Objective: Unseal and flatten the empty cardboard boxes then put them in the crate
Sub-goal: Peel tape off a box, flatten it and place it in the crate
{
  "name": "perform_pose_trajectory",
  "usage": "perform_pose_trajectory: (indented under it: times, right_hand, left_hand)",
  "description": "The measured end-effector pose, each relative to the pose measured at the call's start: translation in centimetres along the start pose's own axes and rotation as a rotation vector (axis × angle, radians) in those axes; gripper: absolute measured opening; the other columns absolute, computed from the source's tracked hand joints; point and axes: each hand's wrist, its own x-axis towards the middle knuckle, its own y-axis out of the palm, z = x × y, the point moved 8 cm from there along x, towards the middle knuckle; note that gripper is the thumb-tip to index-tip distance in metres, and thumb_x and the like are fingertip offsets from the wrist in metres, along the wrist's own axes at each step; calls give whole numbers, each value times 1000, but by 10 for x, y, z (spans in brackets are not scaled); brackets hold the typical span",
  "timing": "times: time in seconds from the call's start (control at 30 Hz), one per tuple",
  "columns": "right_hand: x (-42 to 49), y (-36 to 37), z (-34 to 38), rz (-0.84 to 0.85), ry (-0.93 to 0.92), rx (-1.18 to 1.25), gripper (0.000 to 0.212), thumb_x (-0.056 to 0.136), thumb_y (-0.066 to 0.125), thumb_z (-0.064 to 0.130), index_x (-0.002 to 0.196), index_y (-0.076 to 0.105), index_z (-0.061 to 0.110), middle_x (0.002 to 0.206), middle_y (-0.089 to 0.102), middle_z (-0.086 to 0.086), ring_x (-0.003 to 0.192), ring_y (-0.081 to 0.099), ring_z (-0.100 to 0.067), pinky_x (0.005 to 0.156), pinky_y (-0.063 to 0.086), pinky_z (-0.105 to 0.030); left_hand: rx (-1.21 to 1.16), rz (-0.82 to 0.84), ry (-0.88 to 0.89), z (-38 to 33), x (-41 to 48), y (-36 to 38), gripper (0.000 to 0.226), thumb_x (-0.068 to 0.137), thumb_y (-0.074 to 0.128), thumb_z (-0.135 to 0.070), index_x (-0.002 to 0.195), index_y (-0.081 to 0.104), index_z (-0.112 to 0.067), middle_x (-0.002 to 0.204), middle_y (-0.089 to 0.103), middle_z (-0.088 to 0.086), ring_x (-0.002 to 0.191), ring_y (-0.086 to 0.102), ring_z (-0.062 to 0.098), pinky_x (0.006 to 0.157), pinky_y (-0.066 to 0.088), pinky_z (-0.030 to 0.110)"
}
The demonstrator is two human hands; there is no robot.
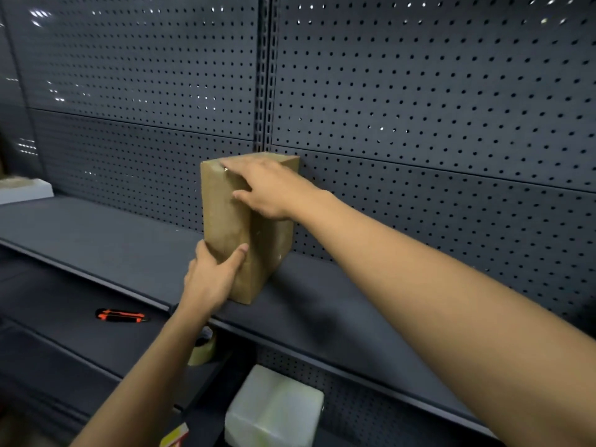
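Note:
A sealed brown cardboard box (222, 217) stands upright on the dark grey shelf (96, 240), close to the pegboard back wall. My left hand (209, 279) grips its lower front corner, thumb on one face and fingers on the other. My right hand (267, 188) lies over the box's upper part, its fingers stretched along the top edge and front face. No crate is in view.
An orange and black utility knife (121, 315) lies on the lower shelf at the left. A roll of tape (203, 348) sits under my left forearm. A translucent plastic jug (274, 411) stands below. A white object (25, 188) is at the far left.

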Motion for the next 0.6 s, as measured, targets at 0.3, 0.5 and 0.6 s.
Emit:
perform_pose_trajectory:
  times: [0.3, 0.5, 0.6]
  right_hand:
    - [-49, -18, -29, -92, 92, 21, 73, 89, 53, 24, 156, 23, 29, 155, 38, -7, 138, 39, -29, 110, 38, -51]
    - [-97, -16, -63, -142, 250, 253, 70, 97, 48, 53, 156, 19, 32, 154, 34, -2, 136, 38, -24, 105, 37, -40]
    - [-109, -16, -71, -184, 332, 335, 73, 94, 45, 64, 155, 23, 30, 151, 36, -3, 135, 39, -26, 100, 37, -37]
  left_hand:
    - [-131, 4, 13, 17, -2, 14, 81, 85, 40, -80, 141, 41, -22, 137, 51, 7, 124, 49, 28, 103, 39, 45]
    - [-308, -43, -57, 21, -6, 19, 93, 68, 33, -93, 129, 52, -26, 127, 59, 1, 114, 57, 24, 101, 45, 53]
    - [-359, -80, -51, 13, -14, 21, 78, 82, 51, -75, 135, 49, -18, 131, 57, 4, 115, 57, 24, 102, 46, 49]
